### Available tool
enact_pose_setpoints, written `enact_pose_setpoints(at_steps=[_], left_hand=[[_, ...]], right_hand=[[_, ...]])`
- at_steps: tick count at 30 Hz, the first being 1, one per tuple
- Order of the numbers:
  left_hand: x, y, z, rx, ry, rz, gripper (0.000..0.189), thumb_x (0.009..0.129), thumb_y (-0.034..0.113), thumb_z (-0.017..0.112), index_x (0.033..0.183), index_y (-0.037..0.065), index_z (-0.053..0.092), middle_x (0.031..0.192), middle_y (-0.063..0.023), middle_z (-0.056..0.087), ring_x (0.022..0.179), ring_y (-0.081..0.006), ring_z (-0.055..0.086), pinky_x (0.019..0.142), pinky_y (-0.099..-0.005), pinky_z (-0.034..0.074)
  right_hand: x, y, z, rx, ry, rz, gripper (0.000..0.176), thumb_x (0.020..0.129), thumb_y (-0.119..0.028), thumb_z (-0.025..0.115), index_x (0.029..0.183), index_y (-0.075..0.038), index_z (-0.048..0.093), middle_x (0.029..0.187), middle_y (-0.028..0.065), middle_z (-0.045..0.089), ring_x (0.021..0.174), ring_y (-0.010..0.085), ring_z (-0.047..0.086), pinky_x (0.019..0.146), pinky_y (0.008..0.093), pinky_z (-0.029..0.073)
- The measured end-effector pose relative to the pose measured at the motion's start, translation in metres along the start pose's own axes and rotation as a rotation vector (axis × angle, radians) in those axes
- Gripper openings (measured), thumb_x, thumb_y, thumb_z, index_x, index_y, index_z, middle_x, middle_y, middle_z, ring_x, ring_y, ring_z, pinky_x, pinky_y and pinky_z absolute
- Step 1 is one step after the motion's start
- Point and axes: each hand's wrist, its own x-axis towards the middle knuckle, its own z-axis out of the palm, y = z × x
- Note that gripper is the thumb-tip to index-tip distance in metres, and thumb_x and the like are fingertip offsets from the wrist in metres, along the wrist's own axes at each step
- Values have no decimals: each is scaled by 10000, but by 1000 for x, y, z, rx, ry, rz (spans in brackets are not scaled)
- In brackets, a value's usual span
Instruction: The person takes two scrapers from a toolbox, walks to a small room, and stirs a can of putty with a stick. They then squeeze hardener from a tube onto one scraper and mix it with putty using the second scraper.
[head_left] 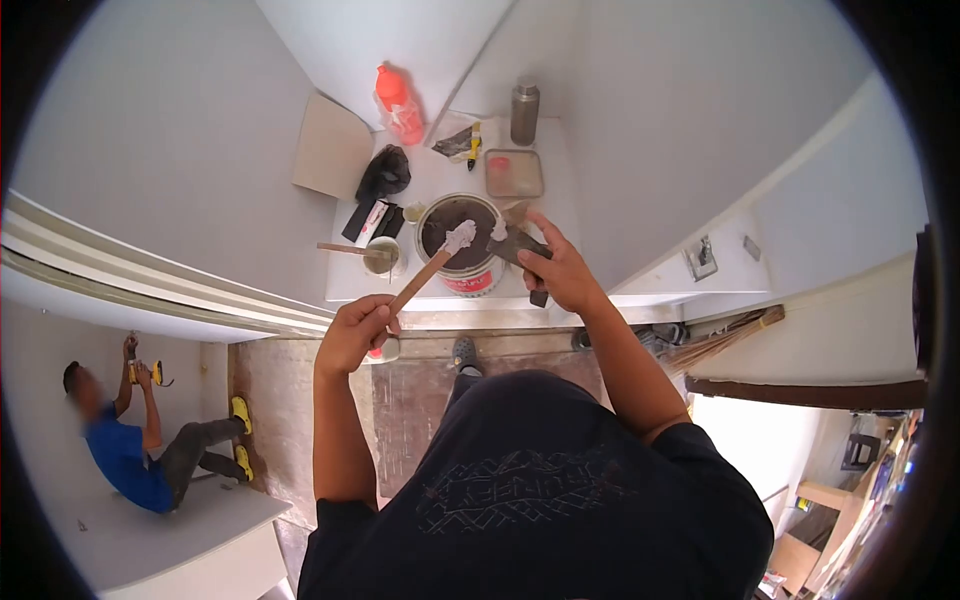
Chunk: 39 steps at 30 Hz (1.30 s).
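Note:
My left hand (350, 335) is closed round a flat wooden stick (418, 284), whose far end carries a lump of whitish putty (460, 236). That end is over the mouth of a large round tin (472, 283) with a dark inside and a red-and-white label. In my right hand (566, 274) is a putty knife (515, 247), gripped with the fingers along it, its blade edge at the tin's right rim. A dab of putty (499, 231) clings to the blade, close to the stick's loaded end.
Left of the tin stands a small tub (388, 262) with a stick across it. Behind are a black bag (385, 174), a red bottle (398, 104), a metal flask (525, 112) and a shallow tray (514, 174). At far left, a seated person (130, 450) holds a yellow power tool (148, 372).

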Motion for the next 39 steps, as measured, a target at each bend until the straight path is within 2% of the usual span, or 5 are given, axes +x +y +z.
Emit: enact_pose_setpoints(at_steps=[5, 15, 21, 27, 39], left_hand=[[-27, -9, 27, -54, 18, 70, 239, 960, 110, 546, 1148, -18, 621, 762, -20, 604, 556, -55, 414, 492, -197, 323], [-38, -17, 86, 167, 24, 194, 239, 940, 101, 612, 1154, 0, 642, 855, 12, 612, 798, -78, 535, 755, -225, 439], [-45, -15, 105, 285, 78, 204, 206, 928, 54, 609, 1115, -15, 661, 860, 2, 610, 786, -81, 518, 731, -229, 430], [-44, -9, 104, 460, 88, 363, 231, 890, 8, 634, 1119, -7, 657, 788, -50, 581, 705, -117, 514, 662, -253, 429], [-55, 18, 109, 753, 225, 472, 234, 849, 9, 646, 1082, 11, 668, 823, -125, 611, 720, -266, 593, 648, -333, 473]], right_hand=[[-14, 11, -25, 241, -168, 88, 385, 903, -91, 621, 1256, -49, 474, 753, 29, 557, 530, 92, 483, 440, 225, 361], [-55, 13, -53, 566, -176, 133, 275, 889, -9, 611, 1154, -21, 539, 823, 42, 580, 527, 96, 486, 450, 217, 370], [-68, 18, -59, 650, -160, 118, 273, 899, -12, 605, 1162, -38, 540, 838, 41, 580, 531, 96, 475, 450, 216, 359], [-74, 21, -58, 676, -153, 104, 288, 904, -10, 601, 1183, -42, 541, 866, 50, 592, 530, 96, 465, 451, 212, 359], [-69, 26, -49, 655, -125, 68, 313, 900, -5, 608, 1203, -35, 537, 899, 55, 605, 553, 92, 484, 474, 204, 381]])
